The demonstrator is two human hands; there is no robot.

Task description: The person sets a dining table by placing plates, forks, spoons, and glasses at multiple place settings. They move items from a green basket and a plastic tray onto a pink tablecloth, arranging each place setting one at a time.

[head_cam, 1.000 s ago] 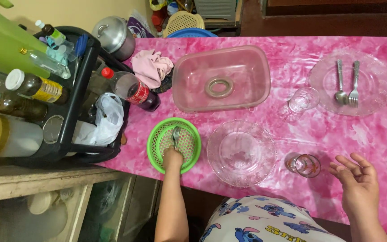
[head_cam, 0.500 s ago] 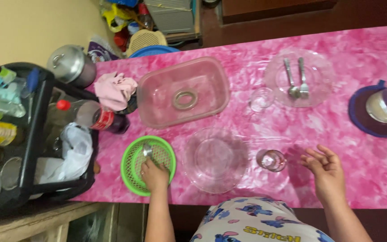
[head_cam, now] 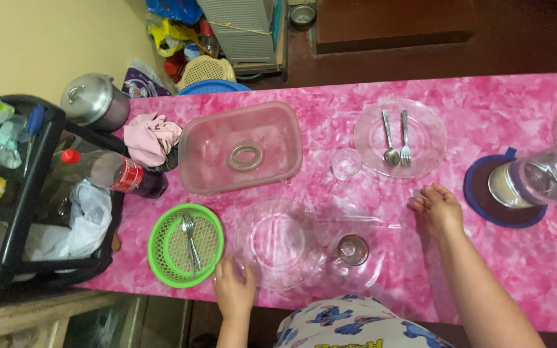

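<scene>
Left hand [head_cam: 232, 288] at the table's near edge, fingers loosely spread, gripping nothing, fingertips touching the rim of the clear glass plate [head_cam: 277, 243] at 1 o'clock; green basket [head_cam: 185, 245] with 1 fork [head_cam: 190, 240] just beside at 11 o'clock, fork's long axis near to far; right hand [head_cam: 438, 207] empty, resting curled on the pink cloth [head_cam: 498, 116], farther from plate; small glass [head_cam: 353, 249] between both hands.
</scene>
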